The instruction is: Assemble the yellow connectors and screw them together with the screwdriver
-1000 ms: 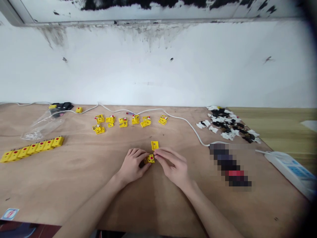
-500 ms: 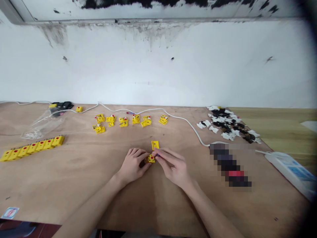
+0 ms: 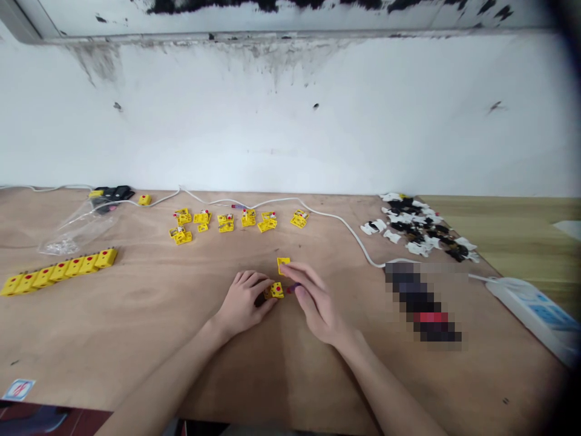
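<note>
My left hand (image 3: 247, 303) is closed around a small yellow plastic case (image 3: 277, 290) with a red button, keeping it on the table; part of the case is hidden by the fingers. Just right of it, a small screwdriver (image 3: 293, 289) with a purple and red handle sticks out from my right hand (image 3: 320, 306), held at the thumb. Most of that tool is covered by the hand. The right hand's fingertips touch a loose yellow cover (image 3: 284, 264), which lies open side up beyond the case.
Several opened yellow cases (image 3: 226, 223) lie in the middle distance. A row of closed yellow cases (image 3: 60, 272) stands at left, near a clear plastic bag (image 3: 79, 233). Black and white pieces (image 3: 415, 224) are heaped at right. A white cable (image 3: 347, 224) leads to a power strip (image 3: 535, 312).
My right hand's fingertips have moved off the yellow case and up to the loose cover. The screwdriver has come away from the case to the right. My left hand has stayed put.
</note>
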Motion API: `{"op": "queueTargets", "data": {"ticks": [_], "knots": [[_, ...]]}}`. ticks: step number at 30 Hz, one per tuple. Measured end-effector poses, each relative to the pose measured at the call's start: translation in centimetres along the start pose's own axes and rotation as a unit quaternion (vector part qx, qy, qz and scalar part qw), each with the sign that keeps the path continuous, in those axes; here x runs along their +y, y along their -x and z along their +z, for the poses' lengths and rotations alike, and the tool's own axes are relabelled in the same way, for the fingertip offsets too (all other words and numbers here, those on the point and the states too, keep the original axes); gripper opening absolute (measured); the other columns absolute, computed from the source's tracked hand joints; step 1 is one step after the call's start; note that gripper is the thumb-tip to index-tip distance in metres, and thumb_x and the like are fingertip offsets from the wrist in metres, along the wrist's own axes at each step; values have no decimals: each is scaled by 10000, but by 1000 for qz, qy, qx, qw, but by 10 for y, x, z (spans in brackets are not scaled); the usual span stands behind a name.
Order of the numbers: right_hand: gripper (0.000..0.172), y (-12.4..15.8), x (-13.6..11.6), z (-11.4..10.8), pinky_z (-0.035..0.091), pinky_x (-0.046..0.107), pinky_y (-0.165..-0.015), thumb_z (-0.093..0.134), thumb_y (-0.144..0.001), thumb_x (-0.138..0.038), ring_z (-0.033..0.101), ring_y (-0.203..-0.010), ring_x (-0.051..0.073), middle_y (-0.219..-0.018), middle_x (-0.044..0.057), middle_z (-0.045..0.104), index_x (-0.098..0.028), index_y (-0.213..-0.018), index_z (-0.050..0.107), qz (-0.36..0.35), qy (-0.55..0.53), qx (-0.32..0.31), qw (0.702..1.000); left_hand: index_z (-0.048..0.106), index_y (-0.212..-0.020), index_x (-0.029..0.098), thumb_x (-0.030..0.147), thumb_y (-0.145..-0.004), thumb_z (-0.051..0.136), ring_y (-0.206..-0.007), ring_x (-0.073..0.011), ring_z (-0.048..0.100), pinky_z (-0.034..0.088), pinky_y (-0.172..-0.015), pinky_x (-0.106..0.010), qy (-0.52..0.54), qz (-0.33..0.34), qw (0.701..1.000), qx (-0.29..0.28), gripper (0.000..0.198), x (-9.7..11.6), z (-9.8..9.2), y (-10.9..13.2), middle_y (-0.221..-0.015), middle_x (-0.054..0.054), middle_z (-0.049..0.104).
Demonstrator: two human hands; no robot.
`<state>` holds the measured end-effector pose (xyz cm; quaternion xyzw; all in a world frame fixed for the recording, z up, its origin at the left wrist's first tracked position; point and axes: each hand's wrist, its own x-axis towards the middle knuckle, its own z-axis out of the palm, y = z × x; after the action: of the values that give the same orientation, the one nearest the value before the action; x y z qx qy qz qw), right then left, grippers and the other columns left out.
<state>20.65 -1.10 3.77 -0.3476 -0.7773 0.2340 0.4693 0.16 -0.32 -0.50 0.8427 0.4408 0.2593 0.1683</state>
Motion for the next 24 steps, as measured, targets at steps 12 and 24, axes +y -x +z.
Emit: {"op": "queueTargets", "data": {"ticks": [12,24], "knots": [[469,-1,-1,6,623,355,-883,553,-933,-48,715,-1002,211,-1106,84,734,-264,-1344,615,-71,23,71,995,651,-1226,262,340,-908,637,-1059,-252,577,455,-923,-426,1,0,1000,0,327,1,1,0,-1154,-71,670],[402,-1,-2,7,630,309,-799,602,-916,-68,713,-919,191,-1048,79,706,-272,-1252,687,-52,2,79,995,650,-1228,267,331,-907,640,-1068,-253,569,453,-935,-430,1,-3,1000,-4,328,2,-1,0,-1163,-66,664]]}}
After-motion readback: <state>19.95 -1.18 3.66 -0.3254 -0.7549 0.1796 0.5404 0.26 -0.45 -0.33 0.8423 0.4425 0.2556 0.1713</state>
